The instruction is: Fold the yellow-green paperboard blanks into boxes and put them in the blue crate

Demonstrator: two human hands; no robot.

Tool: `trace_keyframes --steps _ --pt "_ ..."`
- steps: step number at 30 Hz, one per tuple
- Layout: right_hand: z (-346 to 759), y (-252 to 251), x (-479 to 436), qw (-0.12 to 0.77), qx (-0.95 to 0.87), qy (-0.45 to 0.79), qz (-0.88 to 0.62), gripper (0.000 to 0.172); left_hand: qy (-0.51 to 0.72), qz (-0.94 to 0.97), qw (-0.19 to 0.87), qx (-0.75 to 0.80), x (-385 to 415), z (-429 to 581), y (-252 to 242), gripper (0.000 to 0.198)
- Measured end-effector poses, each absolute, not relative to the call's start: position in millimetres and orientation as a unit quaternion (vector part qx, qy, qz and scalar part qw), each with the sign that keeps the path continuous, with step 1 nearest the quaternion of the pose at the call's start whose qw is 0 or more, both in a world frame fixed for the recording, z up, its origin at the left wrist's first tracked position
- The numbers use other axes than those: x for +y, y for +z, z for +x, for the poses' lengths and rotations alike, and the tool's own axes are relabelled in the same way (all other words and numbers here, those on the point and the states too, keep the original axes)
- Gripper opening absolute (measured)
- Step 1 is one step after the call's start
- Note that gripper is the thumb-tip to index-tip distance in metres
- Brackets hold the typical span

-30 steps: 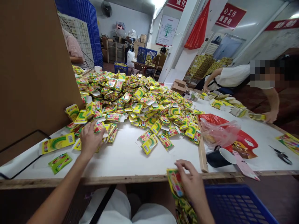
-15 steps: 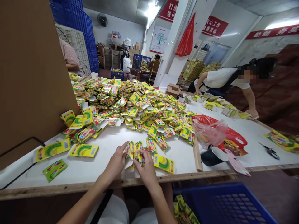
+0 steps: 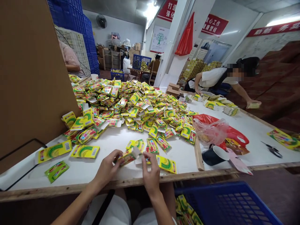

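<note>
My left hand (image 3: 108, 167) is closed on a small printed carton (image 3: 127, 157), which lies tilted with a pale end flap standing up on its right side. At that flapped end is my right hand (image 3: 151, 175), thumb and fingers pinched together; what lies between them is mostly hidden. Just behind the held carton rests a yellow carton (image 3: 137, 144) on the table. Two red and green cartons lie close by, one of them an upright-printed carton (image 3: 152, 146). Beside my right hand is a flat yellow banana-print carton (image 3: 167, 164).
A large heap of cartons (image 3: 131, 103) spreads across the white table (image 3: 86, 170). To the right are a wooden strip (image 3: 198, 154), a dark mug (image 3: 212, 157), a red plastic bag (image 3: 239, 134) and scissors (image 3: 272, 150). A blue crate (image 3: 225, 200) stands below. Another person (image 3: 215, 78) works at far right.
The cartons held upright between both hands are now apart: one is tilted in my left hand, another lies behind. My hands have spread slightly. The person at right has lifted a pack.
</note>
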State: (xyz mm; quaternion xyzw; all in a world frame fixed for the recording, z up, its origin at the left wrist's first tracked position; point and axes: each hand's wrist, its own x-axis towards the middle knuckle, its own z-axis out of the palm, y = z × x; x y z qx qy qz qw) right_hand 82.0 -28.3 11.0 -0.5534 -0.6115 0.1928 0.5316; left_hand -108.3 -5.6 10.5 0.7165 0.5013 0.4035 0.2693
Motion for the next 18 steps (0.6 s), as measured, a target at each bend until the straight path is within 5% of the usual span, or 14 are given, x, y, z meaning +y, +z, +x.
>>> trace_keyframes --steps 5,10,18 --pt "61.5 3.0 -37.4 0.546 -0.589 0.309 -0.509 0.024 0.519 0.553 0.467 0.454 -29.6 -92.0 2.0 0.029" --pt "63.0 -2.7 -27.9 0.546 -0.592 0.368 -0.465 0.025 0.462 0.577 0.528 0.418 -31.0 -95.0 2.1 0.033" --pt "67.6 5.3 -5.5 0.504 -0.625 0.356 -0.478 0.013 0.476 0.597 0.456 0.457 -12.2 -94.4 5.2 0.018"
